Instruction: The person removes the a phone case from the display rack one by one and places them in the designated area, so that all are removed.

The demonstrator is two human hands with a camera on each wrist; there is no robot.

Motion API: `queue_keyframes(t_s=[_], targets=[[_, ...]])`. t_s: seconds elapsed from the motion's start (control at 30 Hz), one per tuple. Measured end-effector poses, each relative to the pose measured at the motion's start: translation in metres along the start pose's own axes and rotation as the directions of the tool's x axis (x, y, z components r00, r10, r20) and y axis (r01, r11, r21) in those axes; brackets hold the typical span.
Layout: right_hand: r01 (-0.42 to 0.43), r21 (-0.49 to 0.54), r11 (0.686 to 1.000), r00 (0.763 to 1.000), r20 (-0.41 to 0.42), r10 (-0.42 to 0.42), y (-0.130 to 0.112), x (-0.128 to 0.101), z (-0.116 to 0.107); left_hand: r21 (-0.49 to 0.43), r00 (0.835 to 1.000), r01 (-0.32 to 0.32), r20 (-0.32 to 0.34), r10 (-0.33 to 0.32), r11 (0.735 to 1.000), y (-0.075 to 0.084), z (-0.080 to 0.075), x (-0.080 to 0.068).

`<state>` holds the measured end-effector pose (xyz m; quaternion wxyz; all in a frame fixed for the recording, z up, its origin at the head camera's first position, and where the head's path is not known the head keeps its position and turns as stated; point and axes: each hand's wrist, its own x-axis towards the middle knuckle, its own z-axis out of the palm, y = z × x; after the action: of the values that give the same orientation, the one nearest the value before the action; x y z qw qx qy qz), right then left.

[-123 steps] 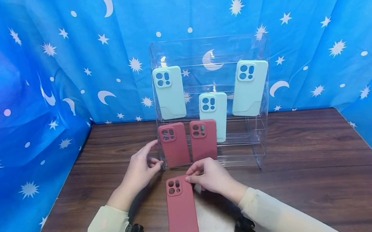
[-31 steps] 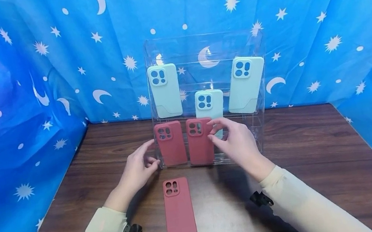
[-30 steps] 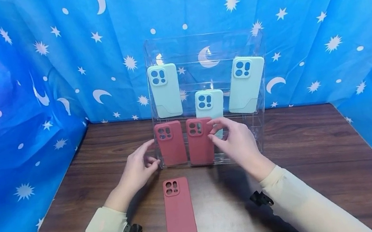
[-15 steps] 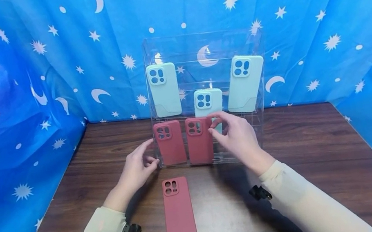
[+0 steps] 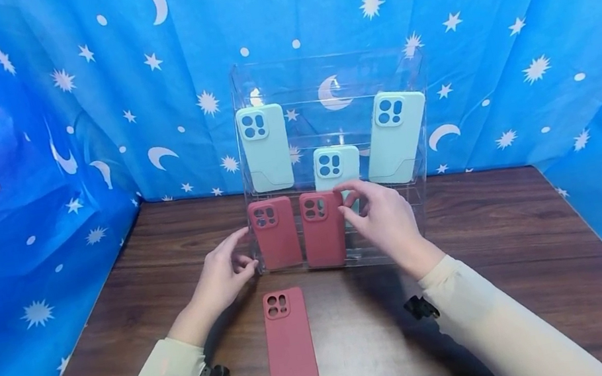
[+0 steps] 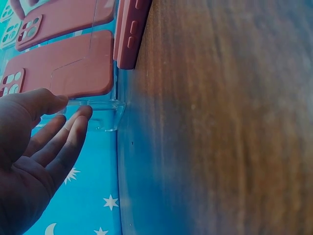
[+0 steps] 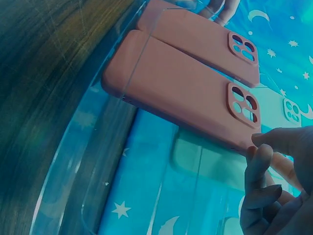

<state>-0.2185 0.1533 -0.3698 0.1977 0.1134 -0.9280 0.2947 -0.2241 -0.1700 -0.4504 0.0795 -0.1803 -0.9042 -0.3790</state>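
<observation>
A clear tiered display stand (image 5: 329, 73) holds several phone cases. Two red phone cases stand side by side on its lowest tier, the left one (image 5: 276, 236) and the right one (image 5: 323, 238). My right hand (image 5: 385, 220) pinches the right red case at its upper right edge; the right wrist view shows thumb and fingertips at that corner. At the stand's lower left edge, my left hand (image 5: 221, 270) grips the side, its thumb (image 6: 51, 102) in front of the fingers. A third red phone case (image 5: 289, 344) lies flat on the table, camera holes away from me.
Three mint phone cases lean in the upper tiers: left (image 5: 268, 153), right (image 5: 398, 140) and middle (image 5: 336, 165), the last partly behind the right red case and my fingers. A blue star-and-moon curtain (image 5: 292, 1) surrounds the brown wooden table (image 5: 511, 285).
About four seconds ago my right hand was by the top corner of the lying red case; it has since moved up and right to the right red case. My left hand has stayed put.
</observation>
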Motion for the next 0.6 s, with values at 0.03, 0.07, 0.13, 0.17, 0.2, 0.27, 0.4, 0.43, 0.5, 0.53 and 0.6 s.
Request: queue_keyframes(t_s=[0.03, 0.07, 0.13, 0.17, 0.2, 0.27, 0.4, 0.43, 0.5, 0.53, 0.6], targets=[[0.0, -0.002, 1.0, 1.0, 0.003, 0.0, 0.0007, 0.0, 0.0005, 0.0, 1.0, 0.001, 0.0, -0.001, 1.0, 0.0004, -0.0001, -0.0002], [0.0, -0.005, 1.0, 1.0, 0.006, 0.0, 0.0012, 0.0, 0.0008, -0.002, 1.0, 0.002, 0.0, -0.002, 1.0, 0.0009, -0.0002, -0.0004], [-0.001, -0.007, 1.0, 1.0, 0.011, 0.001, 0.0022, -0.0002, 0.0016, -0.001, 1.0, -0.003, -0.002, 0.003, 1.0, 0.0007, -0.0001, -0.0007], [-0.001, -0.009, 1.0, 1.0, 0.012, 0.002, 0.0024, -0.0005, 0.0021, -0.001, 1.0, -0.006, -0.005, 0.006, 1.0, 0.0005, 0.0, -0.0009], [-0.002, -0.01, 1.0, 1.0, 0.012, 0.002, 0.0026, -0.0008, 0.0023, -0.001, 1.0, -0.01, -0.006, 0.01, 1.0, 0.0003, 0.0001, -0.0009], [-0.005, -0.014, 1.0, 1.0, 0.012, 0.005, 0.0028, -0.0011, 0.0027, -0.001, 1.0, -0.015, -0.009, 0.015, 1.0, 0.0001, 0.0001, -0.001], [-0.006, -0.019, 1.0, 1.0, 0.005, 0.006, 0.003, -0.0018, 0.0035, -0.004, 1.0, -0.013, -0.009, 0.013, 1.0, 0.0002, 0.0001, -0.0011], [-0.005, -0.018, 1.0, 1.0, 0.0, 0.005, 0.0029, -0.002, 0.0036, -0.004, 1.0, -0.013, -0.008, 0.013, 1.0, 0.0003, 0.0002, -0.0012], [-0.002, -0.015, 1.0, 1.0, -0.013, 0.002, 0.0027, -0.0025, 0.0039, 0.0, 1.0, -0.014, -0.008, 0.014, 1.0, 0.0, 0.0004, -0.0011], [0.0, -0.012, 1.0, 1.0, -0.019, 0.0, 0.0026, -0.0028, 0.0039, 0.002, 1.0, -0.014, -0.009, 0.014, 1.0, -0.0002, 0.0006, -0.0011], [0.005, -0.004, 1.0, 0.999, -0.031, -0.005, 0.0021, -0.0035, 0.0037, 0.006, 1.0, -0.016, -0.01, 0.016, 1.0, -0.0006, 0.0008, -0.0008]])
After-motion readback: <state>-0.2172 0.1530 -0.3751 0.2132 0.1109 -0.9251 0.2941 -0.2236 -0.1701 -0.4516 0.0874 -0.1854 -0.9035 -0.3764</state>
